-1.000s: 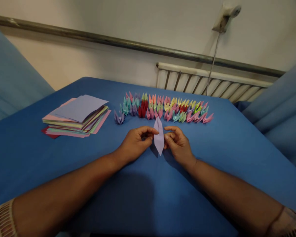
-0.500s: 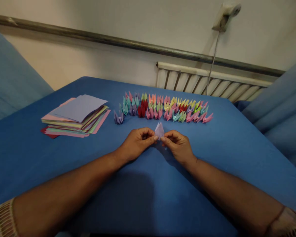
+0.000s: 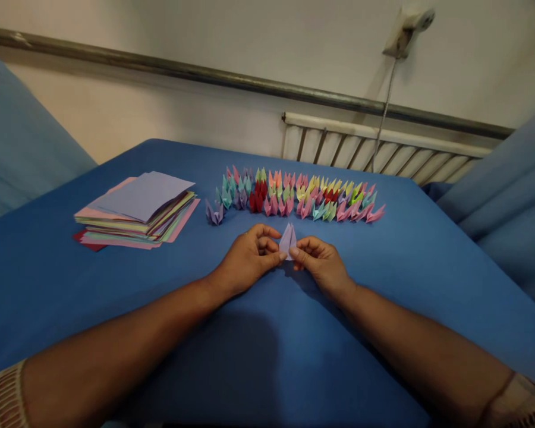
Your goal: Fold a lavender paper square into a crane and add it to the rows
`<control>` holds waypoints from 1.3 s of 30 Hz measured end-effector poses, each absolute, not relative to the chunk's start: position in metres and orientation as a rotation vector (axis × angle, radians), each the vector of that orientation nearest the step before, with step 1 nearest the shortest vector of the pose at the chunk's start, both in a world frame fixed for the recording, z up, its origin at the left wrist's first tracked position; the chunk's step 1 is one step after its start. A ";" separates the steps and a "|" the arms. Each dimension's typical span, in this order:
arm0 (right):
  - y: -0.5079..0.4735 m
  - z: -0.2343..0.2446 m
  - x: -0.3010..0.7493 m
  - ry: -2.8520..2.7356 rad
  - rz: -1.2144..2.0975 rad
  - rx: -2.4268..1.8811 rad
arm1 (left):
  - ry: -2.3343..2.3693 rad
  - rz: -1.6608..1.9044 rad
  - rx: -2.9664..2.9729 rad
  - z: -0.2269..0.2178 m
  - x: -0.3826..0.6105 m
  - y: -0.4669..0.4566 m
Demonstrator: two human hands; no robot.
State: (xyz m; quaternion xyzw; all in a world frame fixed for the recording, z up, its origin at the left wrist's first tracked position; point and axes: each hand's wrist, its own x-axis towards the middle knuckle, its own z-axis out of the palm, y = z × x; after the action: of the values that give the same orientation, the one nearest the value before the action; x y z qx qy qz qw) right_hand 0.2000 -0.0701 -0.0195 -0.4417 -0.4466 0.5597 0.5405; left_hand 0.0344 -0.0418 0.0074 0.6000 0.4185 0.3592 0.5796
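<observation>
A small folded piece of lavender paper (image 3: 288,239) stands upright between my hands, narrowing to points at its top with a slit between them. My left hand (image 3: 252,257) pinches its lower left side, thumb in front, the index finger lifted and curved beside it. On the right edge, my right hand (image 3: 317,261) grips the paper between thumb and bent fingers. Just beyond are rows of folded paper cranes (image 3: 286,205) in pink, red, yellow, green, teal and purple. A lavender crane (image 3: 214,213) sits at the near left end of the rows.
A stack of coloured paper sheets (image 3: 142,196), lavender on top, lies to the left on the blue tablecloth (image 3: 232,368). Behind the table are a radiator (image 3: 365,139), a metal pipe (image 3: 205,72) and a cable (image 3: 387,107). Blue curtains (image 3: 512,202) hang at both sides.
The lavender paper now shows a clearer slit between its points and sits slightly lower. My left index finger has lifted away from it, while my right hand keeps its hold.
</observation>
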 end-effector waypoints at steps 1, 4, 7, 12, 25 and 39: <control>-0.070 -0.019 0.200 -1.090 1.318 -1.065 | 0.979 0.831 1.408 0.008 0.035 -0.042; -0.072 -0.018 0.201 -1.146 1.247 -1.103 | 0.969 0.804 1.400 0.007 0.036 -0.044; -0.075 -0.018 0.200 -1.183 1.173 -1.131 | 0.955 0.796 1.407 0.007 0.036 -0.045; -0.080 -0.017 0.200 -1.267 1.109 -1.154 | 0.947 0.787 1.437 0.005 0.035 -0.044; -0.077 -0.020 0.202 -1.263 1.266 -1.084 | 0.973 0.802 1.432 0.008 0.036 -0.043; -0.080 -0.019 0.201 -1.240 1.116 -1.144 | 0.923 0.732 1.345 0.008 0.038 -0.046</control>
State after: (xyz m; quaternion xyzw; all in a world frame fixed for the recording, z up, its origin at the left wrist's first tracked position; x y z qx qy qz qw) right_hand 0.2012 -0.0800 -0.0190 -0.4792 -0.5197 0.4674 0.5308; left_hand 0.0378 -0.0460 0.0080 0.5865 0.4026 0.3189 0.6263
